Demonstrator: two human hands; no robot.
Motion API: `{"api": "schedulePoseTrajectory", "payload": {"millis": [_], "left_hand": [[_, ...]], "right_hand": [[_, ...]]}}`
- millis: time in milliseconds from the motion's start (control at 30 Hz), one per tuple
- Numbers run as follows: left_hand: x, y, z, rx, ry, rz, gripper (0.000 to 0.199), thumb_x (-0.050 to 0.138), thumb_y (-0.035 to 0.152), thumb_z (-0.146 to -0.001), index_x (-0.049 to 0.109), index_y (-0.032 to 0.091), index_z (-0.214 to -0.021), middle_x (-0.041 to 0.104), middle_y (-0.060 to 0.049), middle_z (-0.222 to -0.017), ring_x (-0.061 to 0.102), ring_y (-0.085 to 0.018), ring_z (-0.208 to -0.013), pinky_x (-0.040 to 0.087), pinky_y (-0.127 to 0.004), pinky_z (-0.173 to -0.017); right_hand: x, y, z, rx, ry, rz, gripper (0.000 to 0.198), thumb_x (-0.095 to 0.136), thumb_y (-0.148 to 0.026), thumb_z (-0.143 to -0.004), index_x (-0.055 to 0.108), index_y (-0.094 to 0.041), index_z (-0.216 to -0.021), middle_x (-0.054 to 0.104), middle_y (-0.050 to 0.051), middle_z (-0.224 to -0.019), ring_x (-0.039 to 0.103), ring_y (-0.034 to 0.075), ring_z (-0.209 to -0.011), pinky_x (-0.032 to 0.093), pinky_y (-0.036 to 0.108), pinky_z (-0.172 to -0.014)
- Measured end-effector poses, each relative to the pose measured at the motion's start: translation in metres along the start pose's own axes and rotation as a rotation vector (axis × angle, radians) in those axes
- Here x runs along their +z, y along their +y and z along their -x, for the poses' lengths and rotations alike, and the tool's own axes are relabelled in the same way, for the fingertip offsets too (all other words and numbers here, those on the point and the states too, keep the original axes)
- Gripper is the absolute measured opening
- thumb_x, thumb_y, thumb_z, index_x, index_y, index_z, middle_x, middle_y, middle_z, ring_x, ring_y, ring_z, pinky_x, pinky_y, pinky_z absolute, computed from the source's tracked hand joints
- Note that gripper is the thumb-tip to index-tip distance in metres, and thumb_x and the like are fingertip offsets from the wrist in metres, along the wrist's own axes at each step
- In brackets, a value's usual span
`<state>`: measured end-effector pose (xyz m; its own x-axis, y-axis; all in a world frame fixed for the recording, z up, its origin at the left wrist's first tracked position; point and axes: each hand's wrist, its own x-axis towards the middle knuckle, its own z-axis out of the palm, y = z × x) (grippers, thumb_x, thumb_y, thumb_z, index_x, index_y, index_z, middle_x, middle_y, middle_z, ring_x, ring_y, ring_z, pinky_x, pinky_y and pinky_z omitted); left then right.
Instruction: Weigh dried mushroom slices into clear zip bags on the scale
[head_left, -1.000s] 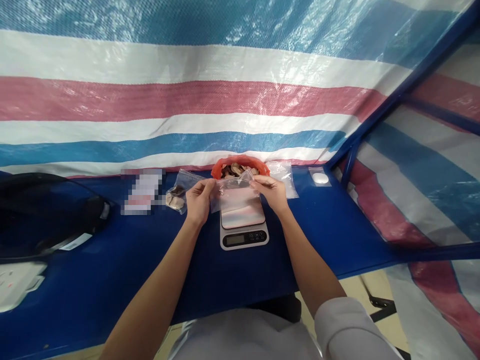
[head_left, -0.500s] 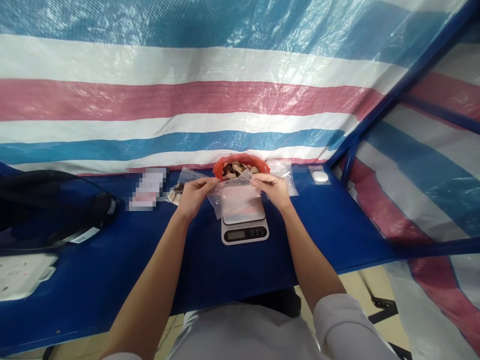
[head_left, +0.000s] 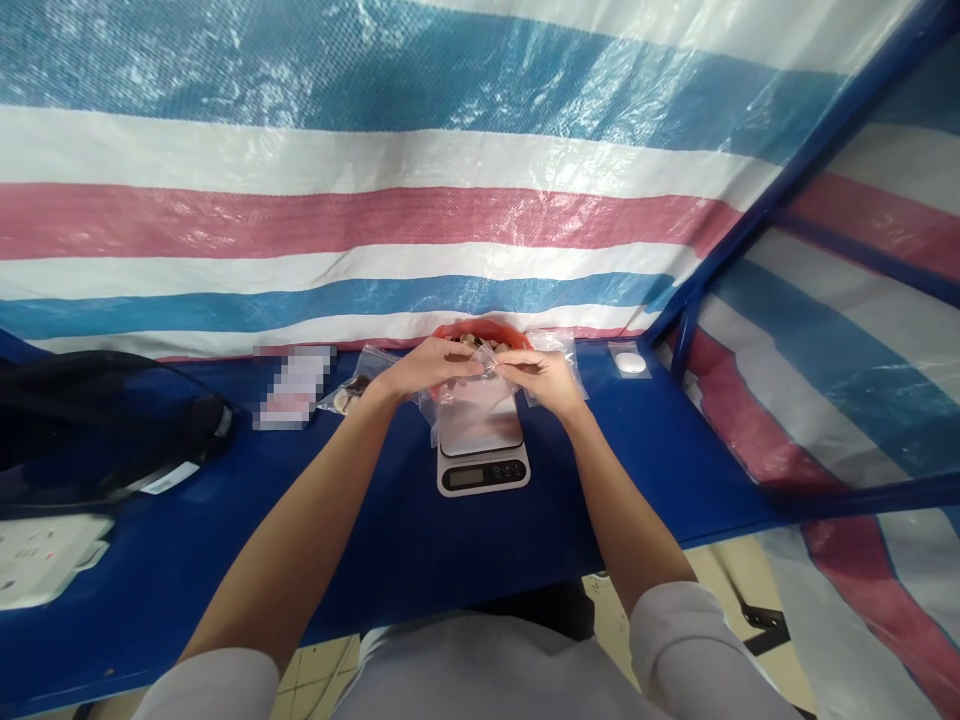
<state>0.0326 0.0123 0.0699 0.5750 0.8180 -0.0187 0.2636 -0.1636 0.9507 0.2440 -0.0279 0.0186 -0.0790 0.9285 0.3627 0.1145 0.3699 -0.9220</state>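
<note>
Both hands pinch the top of a clear plastic bag [head_left: 471, 392], which hangs over the digital kitchen scale [head_left: 484, 478]. My left hand [head_left: 429, 368] has reached across to the bag's upper edge, its fingers close to those of my right hand [head_left: 541, 376]. Just behind the hands sits a red-orange basket or bag [head_left: 450, 330] of brownish and pale dried slices [head_left: 480, 342], partly hidden by them. Left of my left hand lies another clear bag [head_left: 367, 368] with some pale pieces in it. The scale's display shows no readable figure.
Behind my right hand lies a further clear bag [head_left: 559, 345]. A small packet with a white round object [head_left: 630, 362] is at the right. Leftward are a blurred-out paper [head_left: 292, 390], a black bag [head_left: 97, 420] and a white power strip [head_left: 49, 560]. Striped sheeting [head_left: 375, 220] hangs behind the blue table [head_left: 420, 560].
My left hand has moved right along the clear bag's edge, close to my right hand. The bag's top is now bunched between them. The view has shifted slightly.
</note>
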Motion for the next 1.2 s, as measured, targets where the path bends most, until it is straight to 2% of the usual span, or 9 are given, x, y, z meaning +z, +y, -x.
{"api": "schedulePoseTrajectory", "payload": {"millis": [133, 200, 267, 400, 600, 767, 967, 1067, 1200], "left_hand": [[0.011, -0.015, -0.004, 0.094, 0.144, 0.055, 0.023, 0.08, 0.04, -0.072, 0.082, 0.022, -0.086, 0.076, -0.006, -0.086, 0.067, -0.02, -0.074, 0.051, -0.028, -0.064], [0.022, -0.019, -0.006, 0.108, 0.22, 0.116, 0.025, 0.082, 0.041, -0.071, 0.08, 0.02, -0.085, 0.075, -0.006, -0.084, 0.067, -0.019, -0.075, 0.052, -0.029, -0.07], [0.036, -0.02, -0.009, 0.103, 0.304, 0.209, 0.029, 0.084, 0.042, -0.069, 0.078, 0.017, -0.084, 0.073, -0.004, -0.077, 0.065, -0.017, -0.071, 0.052, -0.03, -0.071], [0.069, -0.017, -0.018, 0.116, 0.462, 0.386, 0.031, 0.085, 0.039, -0.066, 0.075, 0.016, -0.084, 0.072, -0.003, -0.081, 0.064, -0.016, -0.073, 0.053, -0.03, -0.073], [0.103, -0.021, -0.035, 0.082, 0.455, 0.375, 0.032, 0.081, 0.039, -0.07, 0.073, 0.017, -0.091, 0.073, -0.003, -0.082, 0.067, -0.019, -0.076, 0.055, -0.036, -0.08], [0.114, -0.027, -0.044, 0.202, 0.491, 0.132, 0.03, 0.074, 0.032, -0.077, 0.072, 0.017, -0.103, 0.074, -0.007, -0.105, 0.069, -0.022, -0.093, 0.055, -0.037, -0.09], [0.134, -0.034, -0.052, 0.499, 0.561, -0.436, 0.023, 0.062, 0.024, -0.09, 0.069, 0.018, -0.11, 0.071, -0.011, -0.116, 0.066, -0.025, -0.11, 0.053, -0.043, -0.099], [0.145, -0.036, -0.056, 0.592, 0.458, -0.695, 0.022, 0.059, 0.023, -0.092, 0.068, 0.019, -0.112, 0.07, -0.011, -0.117, 0.065, -0.026, -0.111, 0.052, -0.044, -0.101], [0.156, -0.035, -0.06, 0.573, 0.251, -0.984, 0.023, 0.056, 0.022, -0.094, 0.067, 0.017, -0.113, 0.067, -0.013, -0.125, 0.062, -0.028, -0.119, 0.05, -0.045, -0.104]], "right_hand": [[-0.015, 0.005, 0.004, -0.009, 0.104, -0.007, 0.03, 0.081, -0.044, -0.073, 0.081, -0.023, -0.094, 0.08, 0.004, -0.099, 0.074, 0.025, -0.097, 0.058, 0.041, -0.096], [-0.023, 0.01, 0.006, 0.025, 0.188, -0.021, 0.036, 0.083, -0.048, -0.071, 0.08, -0.021, -0.095, 0.08, 0.005, -0.099, 0.074, 0.025, -0.097, 0.058, 0.042, -0.095], [-0.031, 0.016, 0.009, 0.113, 0.249, -0.045, 0.046, 0.083, -0.053, -0.068, 0.079, -0.02, -0.098, 0.079, 0.007, -0.101, 0.074, 0.027, -0.097, 0.062, 0.042, -0.089], [-0.044, 0.023, 0.01, 0.256, 0.251, -0.081, 0.058, 0.08, -0.062, -0.066, 0.077, -0.019, -0.105, 0.079, 0.007, -0.098, 0.075, 0.028, -0.094, 0.065, 0.038, -0.071], [-0.074, 0.032, 0.001, 0.286, 0.258, -0.133, 0.053, 0.085, -0.058, -0.061, 0.079, -0.019, -0.097, 0.079, 0.004, -0.09, 0.075, 0.024, -0.085, 0.063, 0.033, -0.066], [-0.114, 0.045, -0.018, 0.345, 0.201, -0.112, 0.052, 0.087, -0.058, -0.058, 0.079, -0.018, -0.091, 0.078, 0.005, -0.083, 0.074, 0.021, -0.074, 0.062, 0.031, -0.063], [-0.147, 0.059, -0.051, 0.36, 0.157, -0.092, 0.045, 0.09, -0.05, -0.061, 0.077, -0.018, -0.09, 0.078, 0.006, -0.084, 0.074, 0.019, -0.073, 0.062, 0.029, -0.063], [-0.153, 0.069, -0.062, 0.364, 0.126, -0.061, 0.04, 0.089, -0.047, -0.063, 0.077, -0.018, -0.089, 0.078, 0.006, -0.082, 0.074, 0.019, -0.074, 0.063, 0.03, -0.064], [-0.152, 0.085, -0.07, 0.359, 0.085, 0.007, 0.037, 0.086, -0.045, -0.066, 0.078, -0.018, -0.09, 0.078, 0.006, -0.084, 0.074, 0.022, -0.079, 0.063, 0.033, -0.066]]}}
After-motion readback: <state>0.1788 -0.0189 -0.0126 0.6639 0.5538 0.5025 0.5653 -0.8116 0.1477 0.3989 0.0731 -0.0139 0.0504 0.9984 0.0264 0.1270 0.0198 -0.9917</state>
